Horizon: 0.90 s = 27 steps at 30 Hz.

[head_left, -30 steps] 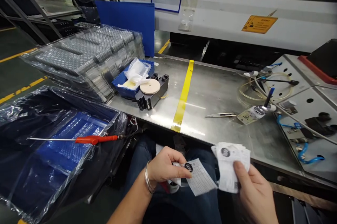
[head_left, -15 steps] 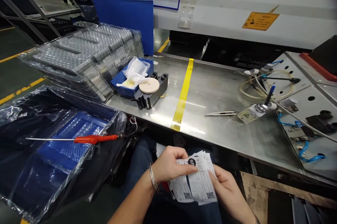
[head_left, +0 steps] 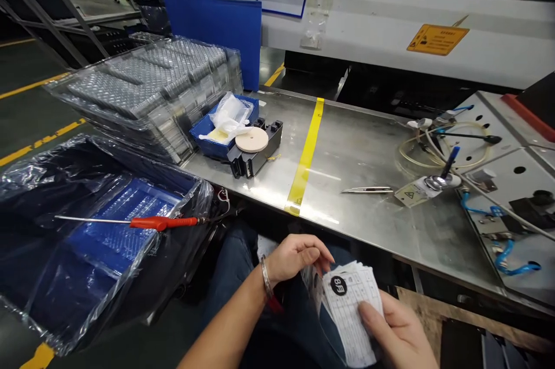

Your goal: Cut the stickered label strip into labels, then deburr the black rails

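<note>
My right hand [head_left: 401, 328] grips a stack of printed paper slips [head_left: 353, 314] over my lap, thumb on top. The white slips carry table lines, and the top one has a round black mark reading "8月". At the stack's upper left is my left hand [head_left: 297, 256], wearing silver bangles. Its fingers are bent but apart, with the tips close to the slips' edge. Another slip [head_left: 311, 282] hangs below the left fingers, blurred; what supports it is hidden.
Ahead is a metal bench [head_left: 338, 143] with a knife [head_left: 367, 189], black parts [head_left: 260, 163], a round beige disc [head_left: 251, 139] and a blue bin [head_left: 203, 132]. Clear trays [head_left: 147, 80] stand left. A red-handled tool [head_left: 162, 222] lies across a lined crate [head_left: 104, 323]. Hoses and a machine [head_left: 515, 195] occupy the right.
The slips have moved right and down with my right hand. My left hand has come off the top slip, and its thumb has lifted away. The view has shifted slightly.
</note>
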Available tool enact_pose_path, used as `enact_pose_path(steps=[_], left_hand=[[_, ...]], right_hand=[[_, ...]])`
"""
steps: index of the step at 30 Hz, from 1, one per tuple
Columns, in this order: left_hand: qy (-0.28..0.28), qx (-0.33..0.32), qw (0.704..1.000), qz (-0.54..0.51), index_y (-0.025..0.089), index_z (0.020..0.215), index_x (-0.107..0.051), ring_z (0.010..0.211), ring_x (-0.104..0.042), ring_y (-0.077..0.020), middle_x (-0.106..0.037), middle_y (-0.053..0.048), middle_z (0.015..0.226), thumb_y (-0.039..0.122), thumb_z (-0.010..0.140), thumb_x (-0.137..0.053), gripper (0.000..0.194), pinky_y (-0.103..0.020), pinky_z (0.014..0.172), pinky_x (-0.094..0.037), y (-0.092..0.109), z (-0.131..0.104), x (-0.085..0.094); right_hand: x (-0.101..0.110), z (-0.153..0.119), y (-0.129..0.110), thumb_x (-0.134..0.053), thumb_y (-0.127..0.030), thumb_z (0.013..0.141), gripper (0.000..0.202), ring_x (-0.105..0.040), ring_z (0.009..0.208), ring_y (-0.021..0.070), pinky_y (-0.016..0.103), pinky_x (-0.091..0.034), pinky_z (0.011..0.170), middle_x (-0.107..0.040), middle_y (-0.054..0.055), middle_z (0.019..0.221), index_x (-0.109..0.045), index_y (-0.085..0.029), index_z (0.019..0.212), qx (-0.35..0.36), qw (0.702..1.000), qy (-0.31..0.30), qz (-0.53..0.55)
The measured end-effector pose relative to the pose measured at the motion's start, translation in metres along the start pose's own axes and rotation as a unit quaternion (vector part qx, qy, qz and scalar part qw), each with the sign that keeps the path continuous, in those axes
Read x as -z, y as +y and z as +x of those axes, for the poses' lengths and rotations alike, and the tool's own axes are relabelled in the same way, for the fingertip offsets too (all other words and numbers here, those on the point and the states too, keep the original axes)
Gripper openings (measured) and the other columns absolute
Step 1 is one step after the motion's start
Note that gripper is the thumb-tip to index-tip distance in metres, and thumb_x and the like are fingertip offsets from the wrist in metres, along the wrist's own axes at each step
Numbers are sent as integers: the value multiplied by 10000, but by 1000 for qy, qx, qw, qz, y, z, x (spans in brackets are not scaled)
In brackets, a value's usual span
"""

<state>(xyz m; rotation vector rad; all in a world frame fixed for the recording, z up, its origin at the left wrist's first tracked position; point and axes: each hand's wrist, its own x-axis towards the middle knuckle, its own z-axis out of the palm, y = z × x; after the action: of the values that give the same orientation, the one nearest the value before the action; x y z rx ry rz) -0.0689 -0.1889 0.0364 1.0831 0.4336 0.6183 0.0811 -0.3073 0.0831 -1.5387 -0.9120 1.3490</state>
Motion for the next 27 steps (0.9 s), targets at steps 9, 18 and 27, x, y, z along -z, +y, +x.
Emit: enact_pose_path(steps=[9,18,27], left_hand=[[-6,56,998,-17,107,600,-593,502,-401,-58,-501,23,540,582,490,-765,517,-200,478,-285,-2,-7,3],[78,112,989,-53,103,525,-561,458,-472,-83,-568,-22,524,481,421,-828,474,-204,423,-316,23,-33,3],[127,119,980,96,109,613,-581,486,-443,-64,-535,19,550,413,576,-746,348,-183,444,-331,24,-21,-19]], right_hand=[[23,4,5,-726,-493,624,338,-662,618,261,335,-543,527,-721,106,738,-729,-197,786,-32,985,124,116],[30,27,11,-725,-484,653,377,-669,688,205,267,-550,577,-727,57,824,-686,-209,908,36,938,317,135],[-2,25,15,-683,-393,692,285,-641,654,217,310,-535,601,-713,67,782,-720,-203,901,88,995,-52,-13]])
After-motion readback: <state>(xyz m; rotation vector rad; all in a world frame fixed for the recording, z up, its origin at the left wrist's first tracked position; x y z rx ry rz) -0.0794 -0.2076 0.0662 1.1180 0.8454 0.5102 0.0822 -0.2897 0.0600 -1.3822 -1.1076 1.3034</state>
